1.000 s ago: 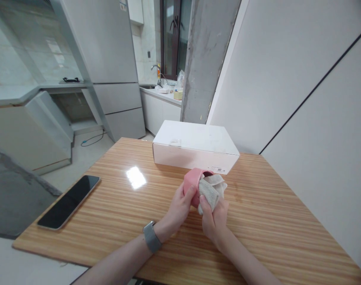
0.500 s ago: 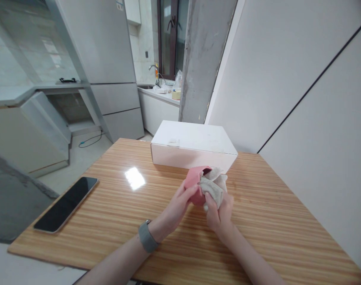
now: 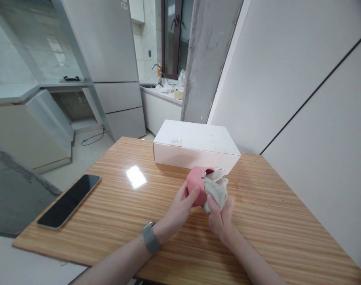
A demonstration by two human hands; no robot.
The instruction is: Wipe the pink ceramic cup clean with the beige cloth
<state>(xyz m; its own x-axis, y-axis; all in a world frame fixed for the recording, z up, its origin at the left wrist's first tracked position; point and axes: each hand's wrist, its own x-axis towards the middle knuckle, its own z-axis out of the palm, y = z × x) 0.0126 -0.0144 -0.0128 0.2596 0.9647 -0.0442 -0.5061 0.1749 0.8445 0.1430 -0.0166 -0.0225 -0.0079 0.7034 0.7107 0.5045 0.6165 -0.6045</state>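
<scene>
I log: left hand (image 3: 180, 206) clamped round pink cup (image 3: 196, 187) to steady it, right hand (image 3: 220, 219) pinching beige cloth (image 3: 217, 190) against its mouth; white box (image 3: 195, 144) at twelve o'clock.

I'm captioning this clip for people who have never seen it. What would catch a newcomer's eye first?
At the middle of the wooden table, the left hand grips a pink cup while the right hand presses a beige cloth at its opening. Behind them sits a closed white box; a dark phone lies near the table's left edge.
</scene>
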